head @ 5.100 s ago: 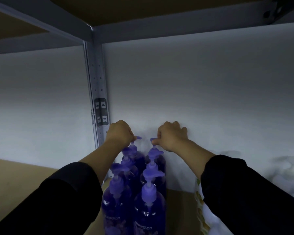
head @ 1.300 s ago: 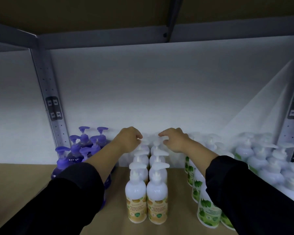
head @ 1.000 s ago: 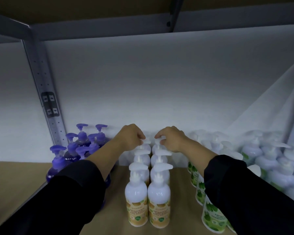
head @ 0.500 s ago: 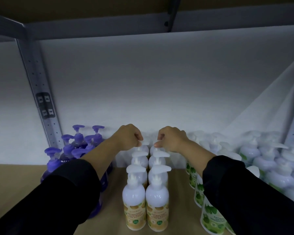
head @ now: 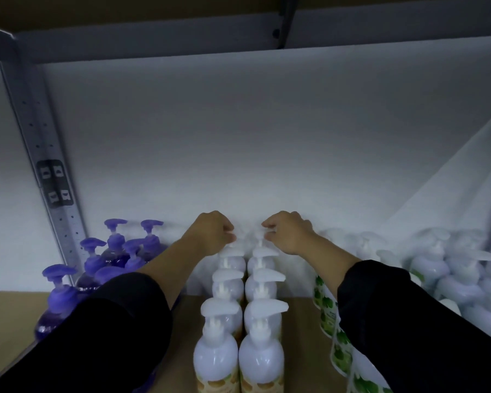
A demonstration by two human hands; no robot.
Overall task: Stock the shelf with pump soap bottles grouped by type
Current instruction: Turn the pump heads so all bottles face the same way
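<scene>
Both hands reach to the far end of the two rows of white pump bottles with orange labels (head: 238, 361), which stand in the middle of the shelf (head: 301, 330). The left hand (head: 210, 236) has its fingers curled, pinching the pump head of the farthest bottle in the left row. The right hand (head: 288, 232) likewise pinches the pump head of the farthest bottle in the right row. Purple bottles (head: 111, 259) stand to the left, green-labelled bottles (head: 328, 307) to the right, and more white bottles (head: 451, 268) far right.
</scene>
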